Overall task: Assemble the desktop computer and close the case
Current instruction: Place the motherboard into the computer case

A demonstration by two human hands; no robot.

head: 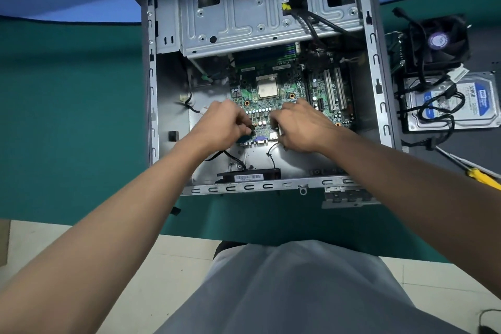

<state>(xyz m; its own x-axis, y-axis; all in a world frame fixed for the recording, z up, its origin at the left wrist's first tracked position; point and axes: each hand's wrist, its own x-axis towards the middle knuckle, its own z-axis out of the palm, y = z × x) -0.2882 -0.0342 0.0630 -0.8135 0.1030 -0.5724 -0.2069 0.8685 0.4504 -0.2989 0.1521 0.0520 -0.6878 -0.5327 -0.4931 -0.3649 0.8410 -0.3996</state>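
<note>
The person's grey lap (271, 293) is nearest. Beyond it, inside the open case (151, 89) on the green table (67, 116), the left hand (219, 127) pinches a small dark part (251, 131). The right hand (303, 127) grips the motherboard (241, 92) at its near ports. Better to keep the board flat and the loose cables (235, 157) out from under it.

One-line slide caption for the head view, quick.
Left hand and right hand hold the near edge of the motherboard inside the open case; hard drive, fan and screwdriver lie beside it.
</note>
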